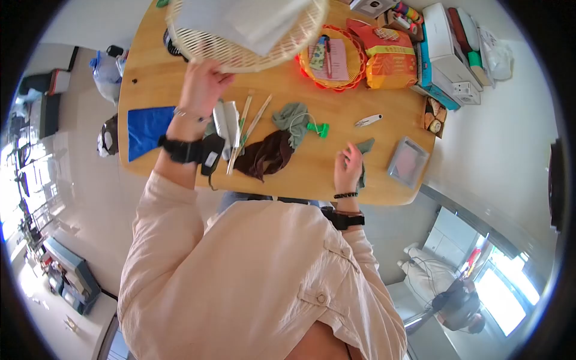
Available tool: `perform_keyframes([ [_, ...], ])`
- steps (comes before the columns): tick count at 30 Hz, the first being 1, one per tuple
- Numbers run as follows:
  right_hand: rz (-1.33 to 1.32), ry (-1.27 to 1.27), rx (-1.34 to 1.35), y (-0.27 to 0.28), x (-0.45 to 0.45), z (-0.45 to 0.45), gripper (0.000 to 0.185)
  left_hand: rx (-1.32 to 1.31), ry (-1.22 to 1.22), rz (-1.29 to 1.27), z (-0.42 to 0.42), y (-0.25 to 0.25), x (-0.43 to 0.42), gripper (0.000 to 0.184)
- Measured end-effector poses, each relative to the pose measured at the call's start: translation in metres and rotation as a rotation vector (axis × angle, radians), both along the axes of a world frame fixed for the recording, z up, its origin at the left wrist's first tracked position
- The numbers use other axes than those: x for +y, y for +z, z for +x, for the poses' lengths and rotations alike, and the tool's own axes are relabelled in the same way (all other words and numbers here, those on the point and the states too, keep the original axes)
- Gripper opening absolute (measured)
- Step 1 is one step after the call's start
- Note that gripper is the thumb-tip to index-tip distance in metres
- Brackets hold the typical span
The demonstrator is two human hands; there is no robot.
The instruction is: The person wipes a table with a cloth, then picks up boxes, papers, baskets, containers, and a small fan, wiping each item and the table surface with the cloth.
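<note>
I see a pale woven basket [249, 62] w/ a white sheet [237, 23] inside, over the far side of the wooden table [150, 84], fwd & slightly R of the L hand [206, 81], the nearer one, which pinches its near rim. From the R hand [348, 167] it's fwd & L, well apart; that hand's loosely spread by a grey-green cloth [366, 145], contact unclear. Basket's rounded, open-latticed; top cropped, so can't tell long axis.

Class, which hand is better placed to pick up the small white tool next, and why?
Probably the right hand: it is much nearer the small white tool, while the left hand grips the rim of the woven basket.
</note>
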State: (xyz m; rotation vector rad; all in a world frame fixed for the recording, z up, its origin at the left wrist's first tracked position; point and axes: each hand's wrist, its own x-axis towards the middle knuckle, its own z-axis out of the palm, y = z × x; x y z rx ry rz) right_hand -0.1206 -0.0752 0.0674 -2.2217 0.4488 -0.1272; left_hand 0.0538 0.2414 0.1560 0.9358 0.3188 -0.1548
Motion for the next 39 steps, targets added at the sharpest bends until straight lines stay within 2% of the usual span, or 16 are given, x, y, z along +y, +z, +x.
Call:
perform_keyframes([
  [2, -0.006, 0.114, -0.030, -0.007, 0.018, 0.010, 0.037, 0.053, 0.119, -0.218, -0.033, -0.004, 0.041, 0.021],
  [4, -0.076, 0.253, -0.106, -0.013, 0.033, 0.017, 0.036, -0.069, 0.229, -0.134, -0.073, 0.004, 0.069, 0.032],
  [7, -0.027, 0.302, -0.096, -0.004, 0.050, 0.027, 0.035, -0.020, 0.304, 0.121, -0.128, 0.024, 0.089, 0.048],
  [9, 0.020, 0.331, 0.016, -0.001, 0.056, 0.034, 0.031, 0.119, 0.345, 0.446, -0.162, 0.024, 0.096, 0.059],
  [13, -0.153, 0.598, -0.167, -0.008, 0.067, 0.045, 0.027, 0.216, 0.448, 0.502, -0.217, 0.019, 0.081, 0.060],
  [15, -0.198, 0.725, -0.222, -0.001, 0.082, 0.050, 0.026, 0.287, 0.576, 0.371, -0.237, 0.015, 0.073, 0.056],
  [20, -0.102, 0.937, -0.225, -0.019, 0.136, 0.077, 0.029, 0.368, 0.772, 0.340, -0.276, 0.008, 0.052, 0.053],
  [22, -0.377, 1.050, -0.311, -0.035, 0.155, 0.089, 0.027, 0.390, 0.823, 0.260, -0.285, 0.015, 0.038, 0.049],
  [23, -0.365, 1.053, -0.311, -0.036, 0.160, 0.094, 0.027, 0.392, 0.828, 0.271, -0.293, 0.015, 0.037, 0.049],
  [25, -0.731, 1.220, -0.247, -0.038, 0.168, 0.103, 0.025, 0.418, 0.802, 0.241, -0.309, 0.008, 0.034, 0.052],
  [27, -0.756, 1.275, -0.343, -0.046, 0.173, 0.112, 0.019, 0.438, 0.815, 0.241, -0.318, 0.005, 0.031, 0.052],
  [29, -0.870, 1.426, -0.020, -0.052, 0.178, 0.119, 0.010, 0.454, 0.829, 0.231, -0.326, 0.001, 0.026, 0.052],
  [31, -0.738, 1.429, -0.200, -0.049, 0.165, 0.119, 0.010, 0.480, 0.843, 0.238, -0.326, -0.004, 0.025, 0.055],
  [33, -0.791, 1.463, -0.396, -0.029, 0.142, 0.118, 0.008, 0.482, 0.873, 0.260, -0.322, -0.005, 0.020, 0.056],
  [38, -0.663, 1.278, -0.448, 0.055, 0.072, 0.118, 0.021, 0.489, 0.798, 0.364, -0.310, -0.002, 0.010, 0.057],
  [39, -0.488, 1.175, -0.344, 0.075, 0.065, 0.110, 0.024, 0.468, 0.746, 0.382, -0.306, -0.006, 0.008, 0.055],
])
